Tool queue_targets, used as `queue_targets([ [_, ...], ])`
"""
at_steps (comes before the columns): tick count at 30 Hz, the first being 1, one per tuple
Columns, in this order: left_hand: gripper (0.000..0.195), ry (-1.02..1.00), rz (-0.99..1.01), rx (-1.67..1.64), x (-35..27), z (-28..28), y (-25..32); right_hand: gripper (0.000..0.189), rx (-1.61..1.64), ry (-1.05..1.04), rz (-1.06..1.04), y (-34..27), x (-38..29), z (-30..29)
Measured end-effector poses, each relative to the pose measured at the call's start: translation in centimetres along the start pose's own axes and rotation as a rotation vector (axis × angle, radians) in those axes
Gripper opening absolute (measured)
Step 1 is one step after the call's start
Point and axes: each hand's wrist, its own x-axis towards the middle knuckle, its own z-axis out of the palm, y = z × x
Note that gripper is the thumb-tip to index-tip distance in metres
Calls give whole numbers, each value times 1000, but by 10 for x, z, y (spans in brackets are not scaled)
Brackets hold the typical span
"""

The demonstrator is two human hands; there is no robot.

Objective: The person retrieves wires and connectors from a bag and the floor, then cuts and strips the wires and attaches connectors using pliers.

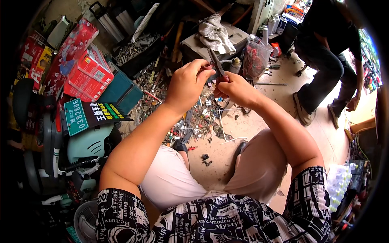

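Note:
In my right hand (241, 89) is a pair of scissors (217, 62), its reddish handles inside my curled fingers. Its dark blades point up and away from me, slightly parted. My left hand (186, 85) is just left of the blades, thumb and fingertips drawn close together. Whether something small is pinched there is too hard to make out. Both hands are raised in front of me over a floor littered with small scrap (206, 112). Beyond the blades, a crumpled grey-white cloth (215, 33) rests on a box (190, 42).
A spray can (235, 66) and a clear tub of red scrap (254, 57) stand beyond my right hand. A person in dark trousers (322, 76) is at the right. Red cartons (88, 76), a teal case (123, 91) and a mint-green scooter part (91, 141) crowd the left.

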Motion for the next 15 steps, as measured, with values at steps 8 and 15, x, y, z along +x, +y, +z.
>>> queue_targets([
  [8, 17, 8, 97, 113, -1, -2, 0, 16, 157, -42, 33, 4, -6, 3],
  [15, 43, -148, -422, -441, -10, -1, 6, 20, -67, 156, -61, -20, -24, 10],
])
